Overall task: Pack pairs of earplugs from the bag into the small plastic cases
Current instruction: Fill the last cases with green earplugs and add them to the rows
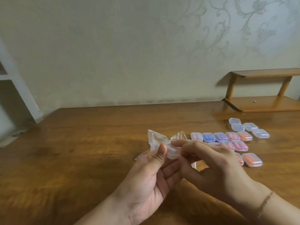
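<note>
**Clear case held between both hands above the table**

A small clear plastic case (172, 151) is held above the wooden table (90, 143) by both hands, which are brought together around it. The left hand (151, 176) grips the case from the left, its thumb pressed against the near-left side and its fingers curled beneath. The right hand (209, 164) pinches the case from the right with its fingertips. Whether the case is open or closed cannot be told, as the picture is blurred there. Just beyond the hands, a crumpled transparent bag (158, 138) lies on the table. To the right, filled cases (227, 140) with pink, blue, purple and orange earplugs are set in rows, and four empty clear cases (248, 128) are grouped at their far right. A wooden shelf (263, 90) stands at the far right.
</note>
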`<state>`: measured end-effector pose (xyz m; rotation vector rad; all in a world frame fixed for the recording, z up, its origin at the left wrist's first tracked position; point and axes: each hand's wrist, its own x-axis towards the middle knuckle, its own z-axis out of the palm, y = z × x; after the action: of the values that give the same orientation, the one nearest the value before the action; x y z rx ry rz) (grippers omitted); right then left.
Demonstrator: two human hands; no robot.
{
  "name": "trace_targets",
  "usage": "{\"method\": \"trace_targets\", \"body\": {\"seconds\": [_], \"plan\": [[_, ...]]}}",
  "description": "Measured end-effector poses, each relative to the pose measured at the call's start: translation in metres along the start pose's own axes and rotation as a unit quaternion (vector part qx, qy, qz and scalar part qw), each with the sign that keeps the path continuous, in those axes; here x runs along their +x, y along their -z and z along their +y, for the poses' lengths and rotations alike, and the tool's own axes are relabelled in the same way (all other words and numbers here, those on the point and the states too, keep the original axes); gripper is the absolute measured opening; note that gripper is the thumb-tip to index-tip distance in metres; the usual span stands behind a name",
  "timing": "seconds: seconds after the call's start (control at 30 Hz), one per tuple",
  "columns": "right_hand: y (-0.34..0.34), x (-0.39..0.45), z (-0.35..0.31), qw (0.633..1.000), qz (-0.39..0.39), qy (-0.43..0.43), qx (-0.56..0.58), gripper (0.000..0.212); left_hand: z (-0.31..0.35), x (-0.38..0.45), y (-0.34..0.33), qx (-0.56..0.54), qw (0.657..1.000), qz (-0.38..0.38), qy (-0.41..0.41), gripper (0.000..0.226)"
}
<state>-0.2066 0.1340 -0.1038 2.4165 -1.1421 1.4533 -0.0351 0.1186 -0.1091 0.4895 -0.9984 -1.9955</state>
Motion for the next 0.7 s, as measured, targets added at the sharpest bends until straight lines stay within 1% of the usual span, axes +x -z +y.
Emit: {"method": "trace_targets", "body": {"seconds": [0.1,0.23,0.37,0.43,0.5,0.6,0.63,0.7], "plan": [[-0.004,-0.001,-0.004,1.0,0.012,-0.013,-0.02,0.008,-0.003,0.0,0.003,0.019,1.0,0.004,-0.008,0.041],[-0.004,-0.002,-0.009,0.998,0.039,-0.039,0.006,0.008,-0.007,0.002,0.004,0.045,0.999,0.005,-0.021,0.038],[-0.003,-0.002,-0.007,0.995,0.068,-0.071,0.023,0.007,-0.004,0.003,0.005,0.113,0.993,-0.008,-0.037,0.031],[0.001,0.001,-0.005,0.995,0.073,-0.067,-0.001,0.012,-0.004,0.003,0.003,0.138,0.99,-0.019,-0.027,0.032],[0.008,0.003,-0.002,0.999,0.035,-0.039,0.001,0.018,-0.009,0.003,0.003,0.11,0.993,-0.031,-0.001,0.04],[0.021,0.003,0.003,0.996,-0.059,-0.023,0.06,0.025,-0.013,0.005,0.005,0.069,0.996,-0.045,0.023,0.044],[0.024,0.004,0.005,0.995,-0.073,-0.021,0.062,0.029,-0.012,0.004,0.005,0.065,0.996,-0.051,0.029,0.044],[0.027,0.005,0.006,0.995,-0.069,-0.025,0.072,0.031,-0.01,0.003,0.003,0.055,0.995,-0.07,0.043,0.04]]}}
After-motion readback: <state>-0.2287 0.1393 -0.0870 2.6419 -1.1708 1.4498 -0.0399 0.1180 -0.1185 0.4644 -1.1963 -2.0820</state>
